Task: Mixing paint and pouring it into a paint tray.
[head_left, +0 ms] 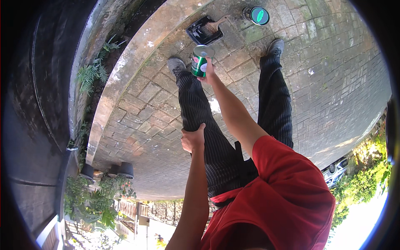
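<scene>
My right hand point(208, 73) grips a green paint tin point(198, 66) by its side, with the thumb near its rim. The tin's silvery round end point(203, 51) faces up and away from me; whether a lid covers it I cannot tell. Just beyond the tin lies a black paint tray point(193, 31) with dark, glossy paint in it. A paintbrush point(213, 26) with a wooden handle rests across the tray, its handle sticking out past the far right side. My left hand point(193, 139) is closed around my left leg point(196, 110) near the knee, in dark pinstriped trousers.
A dark tin with a green top point(260, 16) stands on the brick paving point(321, 79) right of the tray. My shoes stand either side of the tin. On the left, a curved concrete kerb point(121, 68) borders ferns point(93, 75). Dark plant pots point(125, 170) stand lower left.
</scene>
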{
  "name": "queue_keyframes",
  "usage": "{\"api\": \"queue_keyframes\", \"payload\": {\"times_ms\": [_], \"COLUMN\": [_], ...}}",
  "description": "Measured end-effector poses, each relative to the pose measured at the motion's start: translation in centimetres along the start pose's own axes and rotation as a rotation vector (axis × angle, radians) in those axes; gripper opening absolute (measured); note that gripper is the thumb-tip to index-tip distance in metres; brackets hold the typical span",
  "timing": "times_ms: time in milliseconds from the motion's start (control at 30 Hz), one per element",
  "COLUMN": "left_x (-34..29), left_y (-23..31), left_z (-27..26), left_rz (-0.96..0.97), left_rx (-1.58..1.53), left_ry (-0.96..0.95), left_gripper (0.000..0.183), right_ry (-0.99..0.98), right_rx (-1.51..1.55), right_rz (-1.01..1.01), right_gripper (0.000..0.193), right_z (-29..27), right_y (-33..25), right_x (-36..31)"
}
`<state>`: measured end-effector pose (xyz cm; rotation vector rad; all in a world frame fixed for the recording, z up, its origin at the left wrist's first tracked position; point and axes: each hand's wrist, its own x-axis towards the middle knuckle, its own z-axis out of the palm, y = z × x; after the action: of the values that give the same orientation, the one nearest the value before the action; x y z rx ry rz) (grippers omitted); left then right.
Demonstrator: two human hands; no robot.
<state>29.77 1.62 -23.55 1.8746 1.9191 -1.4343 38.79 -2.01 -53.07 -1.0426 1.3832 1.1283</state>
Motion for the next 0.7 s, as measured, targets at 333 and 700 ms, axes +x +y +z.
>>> {"api": "queue_keyframes", "payload": {"times_ms": [333, 700], "left_x": [0.4, 0.4], "left_y": [-0.8, -0.6], "left_z": [0.0, 0.0], "left_rz": [-0.025, -0.023], "left_rx": [-0.017, -0.016], "left_ry": [-0.023, -0.030], "left_gripper": [0.078, 0.078], "right_ry": [-0.193, -0.030], "right_rx": [0.004, -0.035], "right_rz": [0.343, 0.213], "right_gripper": [0.095, 0.104], "right_z": [2.4, 3.0], "right_y": [-8.4, -7.9], "right_x": [-1.2, -0.7]}}
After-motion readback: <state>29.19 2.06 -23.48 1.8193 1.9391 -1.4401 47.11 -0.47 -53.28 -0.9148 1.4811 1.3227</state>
